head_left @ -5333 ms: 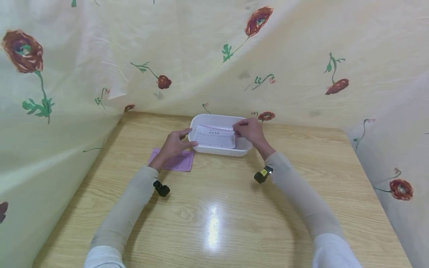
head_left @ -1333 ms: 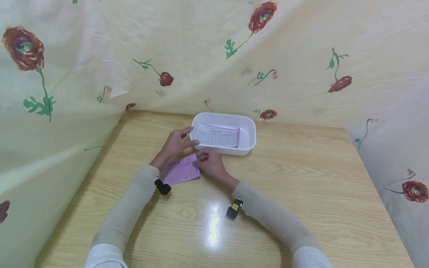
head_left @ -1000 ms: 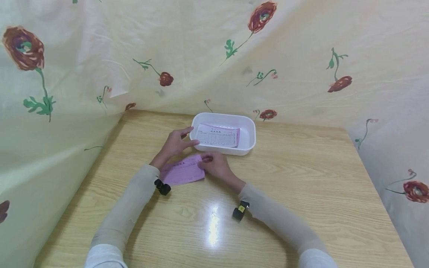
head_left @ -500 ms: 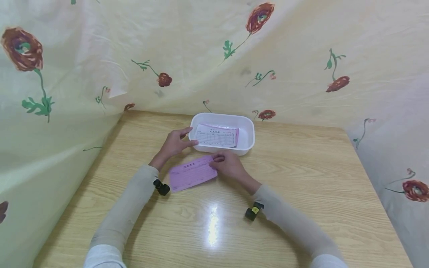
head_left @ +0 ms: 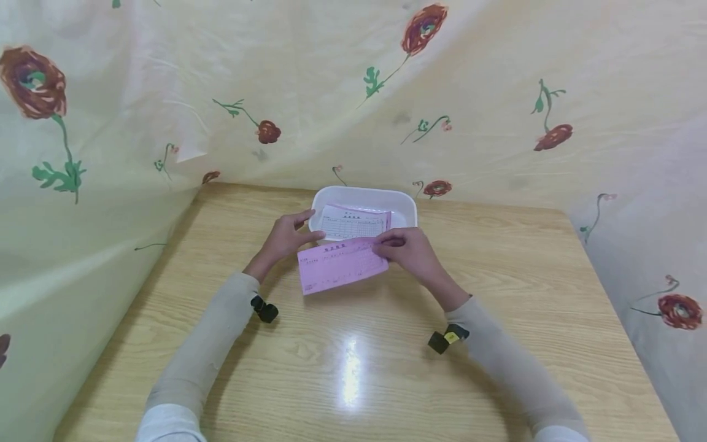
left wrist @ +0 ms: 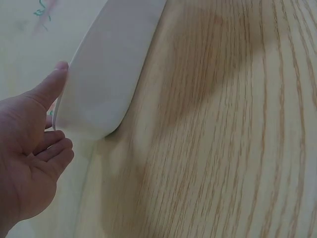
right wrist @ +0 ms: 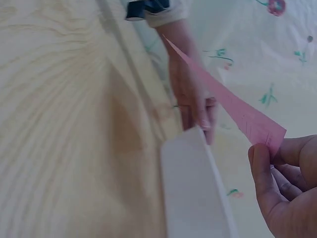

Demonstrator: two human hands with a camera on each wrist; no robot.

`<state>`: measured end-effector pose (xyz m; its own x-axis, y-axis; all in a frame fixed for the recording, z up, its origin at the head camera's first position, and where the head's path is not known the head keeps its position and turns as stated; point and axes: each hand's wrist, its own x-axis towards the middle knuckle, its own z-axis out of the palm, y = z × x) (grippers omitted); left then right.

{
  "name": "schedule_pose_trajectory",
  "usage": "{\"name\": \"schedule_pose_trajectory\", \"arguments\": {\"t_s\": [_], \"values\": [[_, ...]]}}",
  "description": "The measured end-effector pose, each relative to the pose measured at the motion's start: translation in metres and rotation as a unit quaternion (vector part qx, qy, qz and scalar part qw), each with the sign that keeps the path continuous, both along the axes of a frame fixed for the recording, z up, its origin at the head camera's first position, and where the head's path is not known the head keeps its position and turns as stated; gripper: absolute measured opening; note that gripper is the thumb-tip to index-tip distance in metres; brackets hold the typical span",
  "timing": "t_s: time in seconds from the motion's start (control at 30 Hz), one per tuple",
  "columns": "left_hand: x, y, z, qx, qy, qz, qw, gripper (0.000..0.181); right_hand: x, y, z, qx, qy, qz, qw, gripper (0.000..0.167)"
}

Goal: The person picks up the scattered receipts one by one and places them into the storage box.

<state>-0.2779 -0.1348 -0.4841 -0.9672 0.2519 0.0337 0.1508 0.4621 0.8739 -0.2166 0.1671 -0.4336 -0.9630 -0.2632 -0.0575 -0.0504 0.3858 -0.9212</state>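
Observation:
A white plastic tray [head_left: 409,207] stands at the back of the table, with a white printed form [head_left: 349,226] lying inside over a pink sheet whose edge shows. My left hand [head_left: 278,240] holds the tray's left end; in the left wrist view, thumb and fingers of the left hand [left wrist: 34,144] take the tray's rim [left wrist: 106,74] between them. Between thumb and fingers, my right hand [head_left: 411,253] pinches the right end of a pink printed form [head_left: 339,268], raised above the table at the tray's front edge. The right wrist view shows this pink form [right wrist: 242,109] nearly edge-on.
The wooden table [head_left: 309,350] reaches back to a flowered cloth [head_left: 309,92], which hangs behind and along both sides. Each wrist wears a small black camera, such as the right one [head_left: 439,342].
My right hand has left the tray, picked up the pink form from the table at the left, and brought it right and up to the tray's front. The left hand stays at the tray's end.

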Motion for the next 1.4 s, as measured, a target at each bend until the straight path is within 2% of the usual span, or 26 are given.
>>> {"name": "schedule_pose_trajectory", "arguments": {"t_s": [0.2,0.37,0.47,0.57,0.7,0.93,1.2,1.4], "values": [[0.000,-0.001,-0.002,0.012,-0.001,0.001,0.9999,0.070,-0.005,0.008,0.013,-0.041,0.018,-0.006,0.9990,0.023],[-0.001,-0.001,-0.002,-0.005,0.007,0.009,0.9999,0.055,-0.012,0.010,0.021,-0.064,0.042,-0.022,0.9969,0.024],[-0.002,-0.001,-0.003,-0.005,0.012,0.005,0.9999,0.047,-0.018,0.010,0.026,-0.075,0.039,-0.039,0.9957,0.025],[-0.002,-0.001,-0.005,0.007,0.020,-0.004,0.9998,0.047,-0.026,0.012,0.029,-0.081,0.021,-0.066,0.9944,0.028],[-0.002,-0.002,-0.005,0.015,0.022,-0.017,0.9995,0.059,-0.039,0.014,0.031,-0.095,0.010,-0.101,0.9903,0.032],[0.000,-0.003,-0.003,0.017,0.023,-0.015,0.9995,0.075,-0.062,0.015,0.026,-0.105,0.013,-0.143,0.9841,0.033],[-0.001,-0.003,-0.002,0.011,0.015,-0.009,0.9998,0.078,-0.085,0.011,0.013,-0.079,0.007,-0.175,0.9813,0.034],[-0.001,-0.004,-0.002,0.017,0.011,-0.010,0.9998,0.080,-0.096,0.004,0.003,-0.057,-0.003,-0.189,0.9804,0.031]]}}
